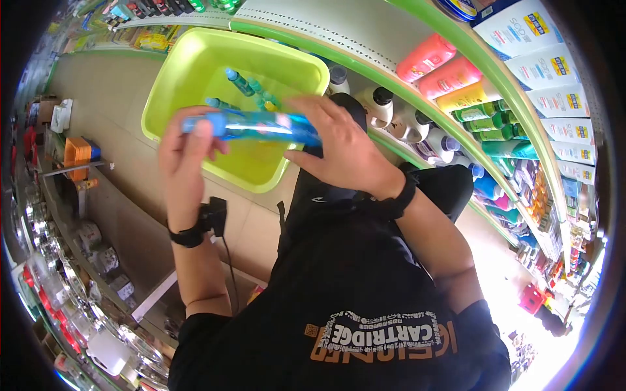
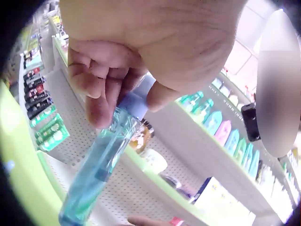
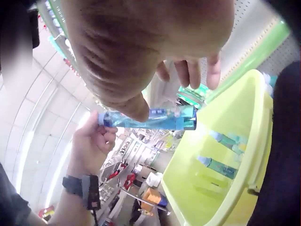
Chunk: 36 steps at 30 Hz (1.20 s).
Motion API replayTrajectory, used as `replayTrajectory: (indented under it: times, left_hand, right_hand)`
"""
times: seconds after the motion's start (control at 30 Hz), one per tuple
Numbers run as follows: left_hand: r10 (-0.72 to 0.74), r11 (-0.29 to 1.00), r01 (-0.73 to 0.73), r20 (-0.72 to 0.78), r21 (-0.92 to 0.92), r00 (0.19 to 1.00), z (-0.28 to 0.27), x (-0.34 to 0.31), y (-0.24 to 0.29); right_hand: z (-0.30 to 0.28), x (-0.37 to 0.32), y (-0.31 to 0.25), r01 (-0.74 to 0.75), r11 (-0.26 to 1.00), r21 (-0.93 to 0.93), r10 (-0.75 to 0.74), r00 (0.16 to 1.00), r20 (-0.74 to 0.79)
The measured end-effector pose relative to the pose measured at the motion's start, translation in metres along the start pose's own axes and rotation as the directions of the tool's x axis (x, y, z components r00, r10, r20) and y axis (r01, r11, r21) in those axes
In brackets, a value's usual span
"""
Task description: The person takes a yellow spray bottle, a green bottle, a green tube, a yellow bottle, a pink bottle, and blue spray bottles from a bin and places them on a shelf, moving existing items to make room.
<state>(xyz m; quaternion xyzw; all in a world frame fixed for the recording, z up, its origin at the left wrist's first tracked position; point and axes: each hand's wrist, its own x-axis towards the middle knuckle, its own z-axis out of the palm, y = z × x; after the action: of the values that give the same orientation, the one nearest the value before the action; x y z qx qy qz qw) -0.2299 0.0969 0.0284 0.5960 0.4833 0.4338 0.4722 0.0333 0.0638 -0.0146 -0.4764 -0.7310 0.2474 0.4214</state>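
A clear blue bottle (image 1: pixel 261 126) with a blue cap lies sideways in the air over the green tub (image 1: pixel 171 85). The left hand (image 1: pixel 189 146) pinches it at the cap end; in the left wrist view thumb and fingers close round the cap of the bottle (image 2: pixel 101 165). The right hand (image 1: pixel 345 146) is beside the bottle's base end, its fingers apart and extended. From the right wrist view, the right hand (image 3: pixel 155 52) is above the bottle (image 3: pixel 155 119), its thumb overlapping it; contact cannot be told. Several similar bottles (image 3: pixel 218 167) lie in the tub.
Shelves with pink bottles (image 1: pixel 427 57), white boxes (image 1: pixel 521 29) and white jugs (image 1: pixel 377 107) run along the right. Metal goods and an orange basket (image 1: pixel 77 156) stand at the left. The tub rests on the tiled floor (image 1: pixel 107 98), by the person's knees.
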Motion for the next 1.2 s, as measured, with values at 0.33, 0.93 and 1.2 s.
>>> replayTrajectory:
  times: [0.33, 0.93, 1.2]
  left_hand:
    - [0.092, 0.765, -0.126, 0.086, 0.631, 0.992, -0.007, 0.089, -0.155]
    - [-0.146, 0.407, -0.04, 0.109, 0.913, 0.983, -0.058, 0.112, -0.228]
    - [0.102, 0.938, -0.015, -0.234, 0.346, 0.967, -0.028, 0.022, -0.064]
  right_hand:
    - [-0.085, -0.112, 0.008, -0.549, 0.836, -0.005, 0.544, 0.826, 0.149]
    - [-0.105, -0.172, 0.016, -0.773, 0.629, 0.078, 0.776, 0.631, 0.004]
    - [-0.102, -0.138, 0.017, -0.74, 0.638, 0.214, 0.745, 0.663, 0.069]
